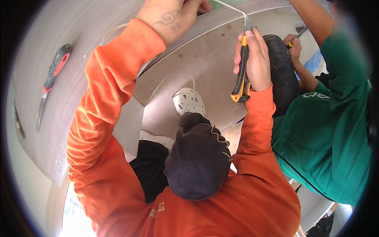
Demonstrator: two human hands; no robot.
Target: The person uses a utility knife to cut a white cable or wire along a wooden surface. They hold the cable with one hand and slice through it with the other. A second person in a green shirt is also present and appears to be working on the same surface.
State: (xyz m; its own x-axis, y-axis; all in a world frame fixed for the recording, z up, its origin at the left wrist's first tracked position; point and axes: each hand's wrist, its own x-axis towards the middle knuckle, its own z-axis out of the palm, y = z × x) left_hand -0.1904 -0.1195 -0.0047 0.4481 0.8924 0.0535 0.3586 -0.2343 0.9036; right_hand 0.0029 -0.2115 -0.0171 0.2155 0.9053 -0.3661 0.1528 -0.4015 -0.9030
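Observation:
My right hand (255,57) is closed around a black and yellow snap-off utility knife (242,71). The knife's blade (248,23) points away from me, and its tip touches or nearly touches a thin pale strip (234,9) at the edge of the board. At the top, my left hand (174,17) reaches over the board, with its fingers partly cut off by the picture's rim; what they hold cannot be made out. Another length of thin strip (114,29) curves out from behind my left wrist. More of it hangs in a loop near my shoe.
On the large curved board (86,38) at the left lies a file-like tool with a black and red handle (57,66). A slim tool (18,121) is at the far left. A co-worker in green (319,124) crouches at the right, a yellow-collared tool in one hand (294,49).

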